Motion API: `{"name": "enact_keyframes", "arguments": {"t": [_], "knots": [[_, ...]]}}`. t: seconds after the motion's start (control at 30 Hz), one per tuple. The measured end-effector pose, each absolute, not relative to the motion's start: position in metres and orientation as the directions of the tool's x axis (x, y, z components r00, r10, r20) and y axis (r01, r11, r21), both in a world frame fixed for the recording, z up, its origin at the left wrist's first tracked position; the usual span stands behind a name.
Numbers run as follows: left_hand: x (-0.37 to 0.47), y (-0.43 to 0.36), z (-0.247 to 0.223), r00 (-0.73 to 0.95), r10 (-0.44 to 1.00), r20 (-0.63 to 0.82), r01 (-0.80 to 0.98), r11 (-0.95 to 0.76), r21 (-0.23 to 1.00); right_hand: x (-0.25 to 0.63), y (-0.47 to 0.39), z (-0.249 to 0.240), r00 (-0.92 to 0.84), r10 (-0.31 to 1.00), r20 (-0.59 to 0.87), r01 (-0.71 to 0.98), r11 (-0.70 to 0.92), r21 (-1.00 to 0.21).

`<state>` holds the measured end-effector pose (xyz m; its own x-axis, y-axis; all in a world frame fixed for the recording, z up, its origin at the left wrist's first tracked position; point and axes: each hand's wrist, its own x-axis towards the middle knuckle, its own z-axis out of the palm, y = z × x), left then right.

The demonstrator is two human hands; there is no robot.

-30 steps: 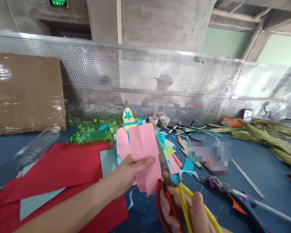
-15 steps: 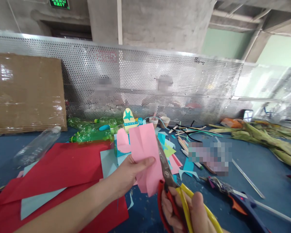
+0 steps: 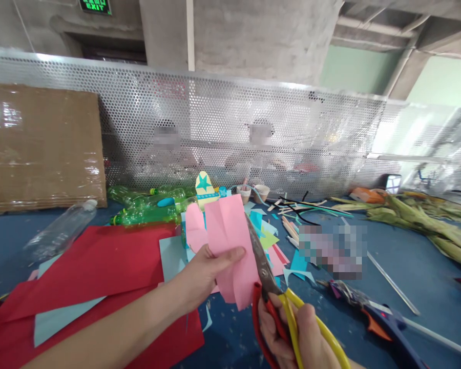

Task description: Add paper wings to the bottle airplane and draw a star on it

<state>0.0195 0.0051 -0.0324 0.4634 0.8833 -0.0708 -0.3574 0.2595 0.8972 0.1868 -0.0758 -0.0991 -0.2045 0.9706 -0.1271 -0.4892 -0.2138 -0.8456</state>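
Pinched between thumb and fingers of my left hand (image 3: 211, 269) is a folded pink paper (image 3: 228, 225), held upright at the centre. My right hand (image 3: 292, 333) grips the scissors (image 3: 267, 279) by one red and one yellow handle. The blades point up and to the left along the paper's right edge; one blade seems to be behind the paper. A rounded pink piece (image 3: 195, 225) shows just left of the folded paper. The fingers of my left hand behind the paper are hidden.
Red sheets (image 3: 115, 261) lie at left, with green bottles (image 3: 146, 212) and a clear bottle (image 3: 61, 230) behind. Paper scraps (image 3: 299, 264), a glue gun (image 3: 388, 318) and corn husks (image 3: 418, 220) are at right. Cardboard (image 3: 42, 148) leans against the perforated screen (image 3: 223, 123).
The scissors have shifted very slightly, their handles a little closer together. The rounded pink piece shows a bit more to the left. My left hand has barely moved.
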Motion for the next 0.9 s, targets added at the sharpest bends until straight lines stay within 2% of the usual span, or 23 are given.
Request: {"name": "enact_keyframes", "arguments": {"t": [0.13,0.27,0.37,0.47,0.67,0.9], "knots": [[0.02,0.007,-0.029,0.458,0.887,-0.054,-0.379,0.25,0.891,0.189,-0.076,-0.1,-0.216,0.961,-0.172,-0.51,-0.261,-0.82],[0.02,0.009,-0.027,0.444,0.895,-0.046,-0.409,0.248,0.878,0.193,-0.074,-0.095,-0.386,0.919,-0.083,-0.433,-0.26,-0.863],[0.019,0.01,-0.027,0.45,0.892,-0.039,-0.415,0.247,0.875,0.192,-0.074,-0.092,-0.439,0.897,-0.047,-0.426,-0.253,-0.869],[0.017,0.01,-0.027,0.458,0.888,-0.041,-0.391,0.243,0.888,0.19,-0.076,-0.089,-0.435,0.9,-0.036,-0.457,-0.255,-0.852],[0.017,0.006,-0.03,0.561,0.828,-0.023,-0.336,0.253,0.907,0.19,-0.078,-0.091,-0.355,0.935,0.009,-0.439,-0.159,-0.884],[0.017,0.006,-0.027,0.554,0.832,-0.015,-0.314,0.226,0.922,0.19,-0.074,-0.093,-0.364,0.929,0.07,-0.475,-0.12,-0.872]]}}
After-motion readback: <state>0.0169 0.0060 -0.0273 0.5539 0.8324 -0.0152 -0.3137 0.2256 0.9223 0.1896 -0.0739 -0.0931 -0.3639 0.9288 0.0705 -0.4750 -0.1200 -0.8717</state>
